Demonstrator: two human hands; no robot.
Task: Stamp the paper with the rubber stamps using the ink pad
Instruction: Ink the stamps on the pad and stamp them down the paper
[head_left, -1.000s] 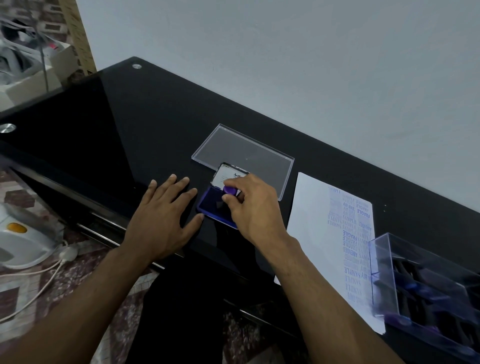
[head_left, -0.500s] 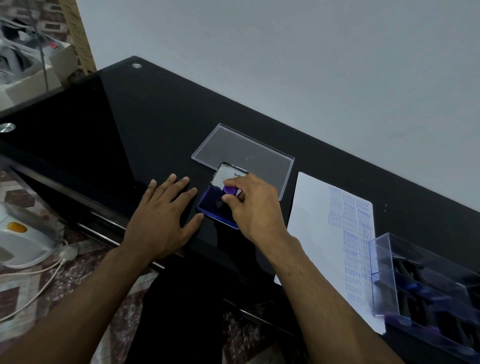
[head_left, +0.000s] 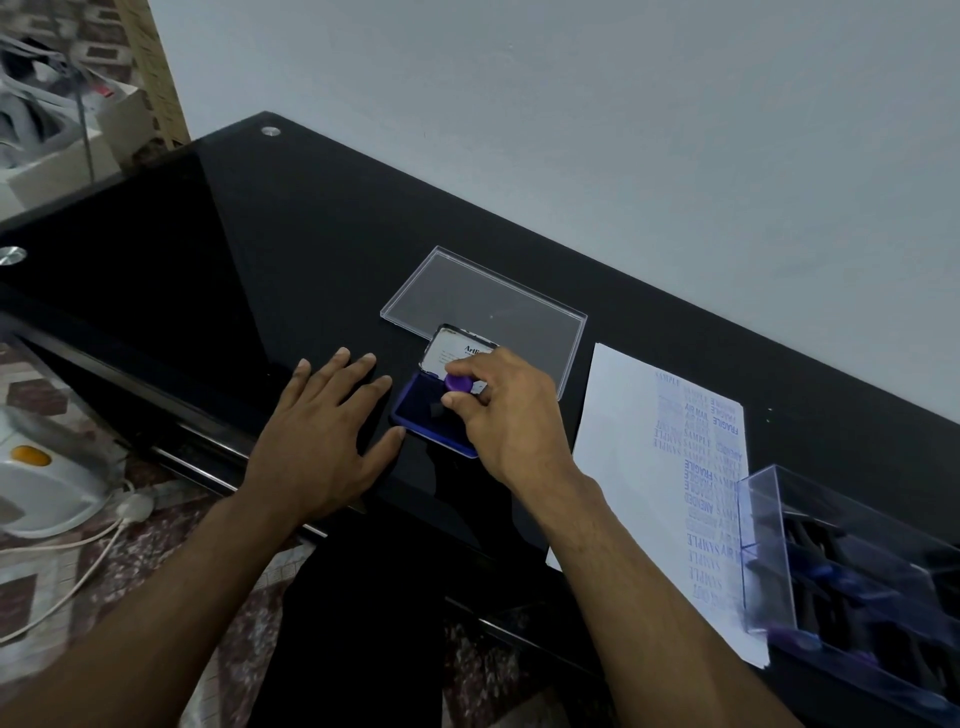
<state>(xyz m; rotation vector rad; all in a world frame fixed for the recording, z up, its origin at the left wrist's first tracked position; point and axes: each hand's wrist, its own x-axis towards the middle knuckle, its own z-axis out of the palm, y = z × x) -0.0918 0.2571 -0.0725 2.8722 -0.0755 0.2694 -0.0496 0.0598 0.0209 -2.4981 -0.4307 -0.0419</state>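
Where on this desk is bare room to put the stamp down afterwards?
Bare black desk left of the clear lid, beyond the left hand. Crowded: ink pad under the right hand, paper, stamp box.

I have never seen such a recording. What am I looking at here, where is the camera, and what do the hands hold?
There is no machine: a person works with bare hands, filmed by a camera worn on the head, looking down. The right hand pinches a rubber stamp with a purple knob over the open ink pad. The left hand rests flat on the black table. To the right lies the paper, already stamped in blue, and a clear box of stamps. Behind the pad lies a clear lid.
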